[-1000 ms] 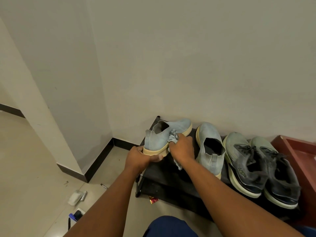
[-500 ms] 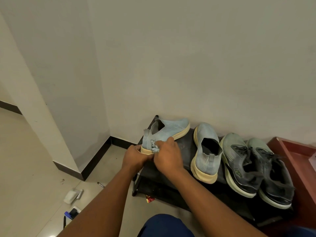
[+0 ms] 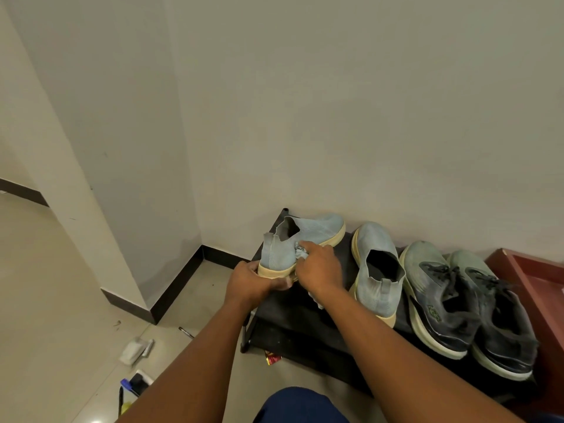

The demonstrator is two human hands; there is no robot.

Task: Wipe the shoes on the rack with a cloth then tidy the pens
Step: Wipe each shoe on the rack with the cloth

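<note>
A light blue slip-on shoe (image 3: 308, 232) with a cream sole stands tilted at the left end of the black shoe rack (image 3: 283, 309). My left hand (image 3: 250, 282) grips its heel and sole. My right hand (image 3: 319, 270) holds a small pale blue cloth (image 3: 300, 251) against the shoe's side. The matching slip-on (image 3: 377, 267) lies flat to the right. A pair of dark grey and green laced sneakers (image 3: 457, 303) sits further right. Pens (image 3: 122, 398) lie on the floor at the lower left.
A red wooden tray or box (image 3: 534, 279) adjoins the rack on the right. On the tiled floor lie a crumpled white wrapper (image 3: 134, 349), a blue and black item (image 3: 135, 384), a small metal piece (image 3: 185, 332) and a red wrapper (image 3: 272, 358) under the rack. Walls close behind and left.
My right hand slid the cloth back to the shoe's heel, then forward again toward its middle. My left hand kept its grip on the heel.
</note>
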